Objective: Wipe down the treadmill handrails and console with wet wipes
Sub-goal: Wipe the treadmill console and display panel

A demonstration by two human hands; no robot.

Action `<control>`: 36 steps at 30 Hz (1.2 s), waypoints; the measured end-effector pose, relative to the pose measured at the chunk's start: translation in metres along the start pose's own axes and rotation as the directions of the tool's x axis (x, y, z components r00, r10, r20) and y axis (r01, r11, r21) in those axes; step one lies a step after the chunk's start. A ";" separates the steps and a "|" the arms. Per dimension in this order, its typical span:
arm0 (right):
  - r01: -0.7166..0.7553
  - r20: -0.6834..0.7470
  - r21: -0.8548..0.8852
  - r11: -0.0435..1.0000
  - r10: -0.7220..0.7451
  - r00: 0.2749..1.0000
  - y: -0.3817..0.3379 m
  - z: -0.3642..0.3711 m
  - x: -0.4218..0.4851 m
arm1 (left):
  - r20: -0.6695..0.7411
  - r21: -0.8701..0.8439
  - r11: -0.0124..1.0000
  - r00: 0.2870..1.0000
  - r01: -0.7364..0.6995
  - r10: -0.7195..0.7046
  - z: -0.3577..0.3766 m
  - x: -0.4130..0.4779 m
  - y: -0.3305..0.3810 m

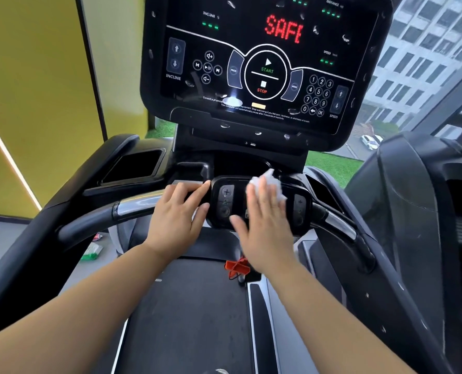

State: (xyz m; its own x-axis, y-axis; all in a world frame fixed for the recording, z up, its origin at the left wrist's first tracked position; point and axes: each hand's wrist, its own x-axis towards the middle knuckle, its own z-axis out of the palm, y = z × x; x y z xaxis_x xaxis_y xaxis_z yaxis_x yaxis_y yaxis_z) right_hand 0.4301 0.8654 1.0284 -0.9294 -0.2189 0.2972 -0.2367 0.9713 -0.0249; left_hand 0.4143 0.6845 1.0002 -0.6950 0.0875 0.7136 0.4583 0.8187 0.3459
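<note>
Two bare hands are working at the front crossbar of the treadmill. The right hand (265, 225) is pressing a crumpled white wet wipe (270, 180) against the black rounded button pod (225, 203) at the middle of the bar, its fingers lying straight and slightly spread over the wipe. The left hand (177, 214) is gripping the curved black and silver handrail (132, 209) just left of the pod, fingers over the bar and thumb beneath. Above, the large glossy black console (224, 36) is showing "SAFE" in red and carrying scattered droplets. A red safety clip (236, 267) is lying below the pod, at the head of the dark grey running belt (192, 319).
</note>
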 end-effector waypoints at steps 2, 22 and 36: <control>0.136 -0.035 -0.019 0.991 -0.137 0.990 -0.020 0.008 -0.001 | -0.006 -0.006 1.000 1.000 -0.007 0.007 0.001 0.000 -0.001; 0.329 -0.013 -0.089 0.940 -0.332 0.943 0.015 0.017 -0.021 | 0.035 0.009 0.999 0.999 -0.034 0.033 -0.001 -0.001 -0.005; 0.459 -0.058 -0.118 0.881 -0.467 0.882 0.035 0.019 -0.019 | 0.061 0.031 0.999 0.998 -0.032 0.030 -0.003 -0.001 -0.006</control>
State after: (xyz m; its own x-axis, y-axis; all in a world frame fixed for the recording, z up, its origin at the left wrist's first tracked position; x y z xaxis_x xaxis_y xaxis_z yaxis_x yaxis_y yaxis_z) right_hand 0.4341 0.9019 1.0035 -0.6929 -0.6413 0.3295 -0.6013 0.7662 0.2266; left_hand 0.4141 0.6782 0.9987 -0.7138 0.1463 0.6849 0.4624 0.8329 0.3040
